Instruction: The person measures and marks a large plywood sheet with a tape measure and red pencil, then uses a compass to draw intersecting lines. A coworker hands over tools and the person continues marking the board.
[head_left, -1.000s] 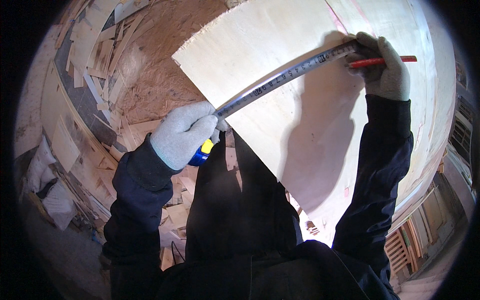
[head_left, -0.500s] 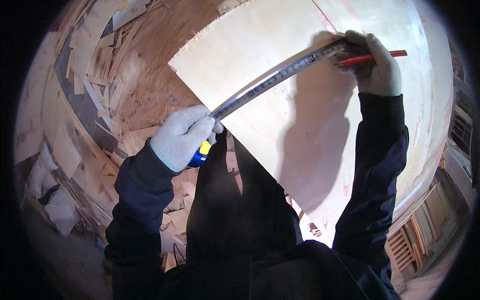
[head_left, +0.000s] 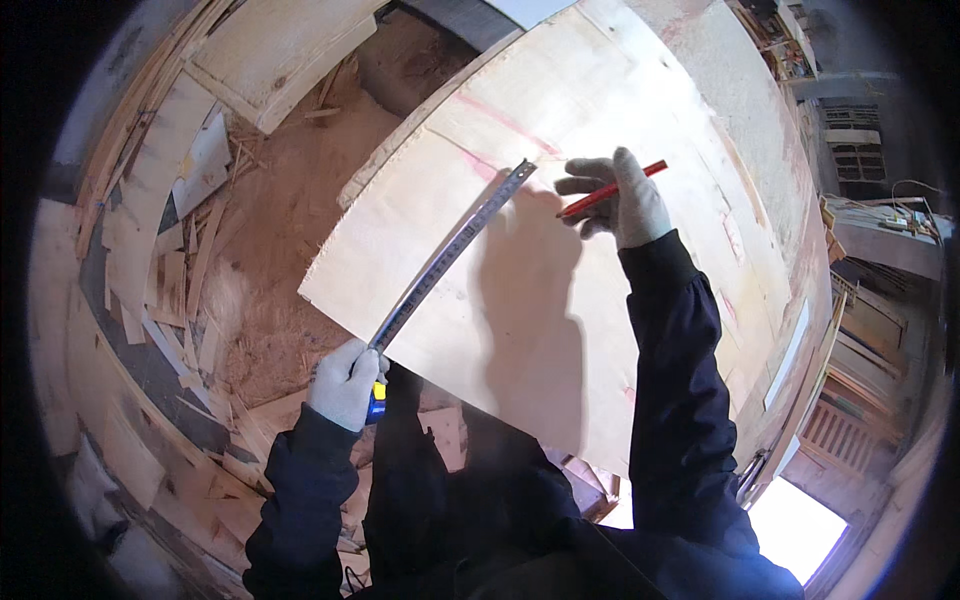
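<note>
My left hand (head_left: 342, 388), in a pale work glove, grips a tape measure with a blue and yellow case (head_left: 377, 405) at the near edge of a pale plywood sheet (head_left: 630, 320). From it the metal tape blade (head_left: 440, 265) runs up and right across the sheet, its hooked end lying free near a reddish mark. Right of that end, my gloved right hand (head_left: 640, 208) holds a red pencil (head_left: 584, 204) between thumb and fingers, its point toward the blade. The right hand is apart from the blade and casts a shadow on the sheet.
Wood strips and offcuts (head_left: 205, 270) litter the reddish-brown floor on the left. Another board (head_left: 290, 55) lies at the far left. Stacked timber and a slatted wooden piece (head_left: 840, 435) stand at the right, near a bright opening (head_left: 795, 525).
My right hand has let go of the tape's end and moved off it, still with the pencil. The view has shifted, showing more of the sheet's far side. The left hand keeps the tape measure.
</note>
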